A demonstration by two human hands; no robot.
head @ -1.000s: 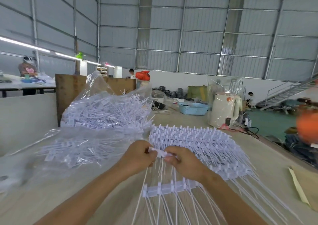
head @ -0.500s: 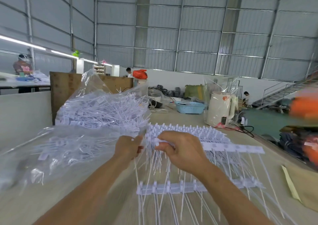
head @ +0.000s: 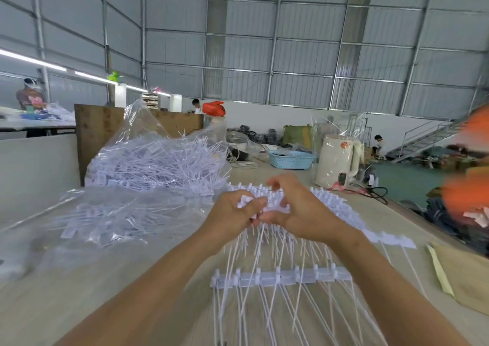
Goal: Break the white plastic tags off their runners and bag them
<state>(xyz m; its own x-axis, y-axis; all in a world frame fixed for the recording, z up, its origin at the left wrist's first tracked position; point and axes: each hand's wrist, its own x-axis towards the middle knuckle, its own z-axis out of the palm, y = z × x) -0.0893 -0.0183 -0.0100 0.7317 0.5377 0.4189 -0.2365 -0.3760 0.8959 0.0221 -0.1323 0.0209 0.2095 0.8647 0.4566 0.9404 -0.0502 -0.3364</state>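
both hands meet above the table (head: 137, 271): the left hand (head: 235, 213) pinches white tags (head: 247, 202), and the right hand (head: 296, 208) curls round a tag strip (head: 275, 205), blurred, probably gripped. another runner (head: 280, 278) lies nearer; bagged tags (head: 158, 165) sit to the left

Bagged tags (head: 158, 165) left of runner stack (head: 333, 208), kettle (head: 336, 163) behind

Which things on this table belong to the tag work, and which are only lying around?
For the job:
- left hand and right hand, both gripping white plastic tags on their runner
- second white plastic runner strip
- clear plastic bag of loose white tags

Lying about:
- light blue plastic basket
- cream electric kettle
- tan paper envelope
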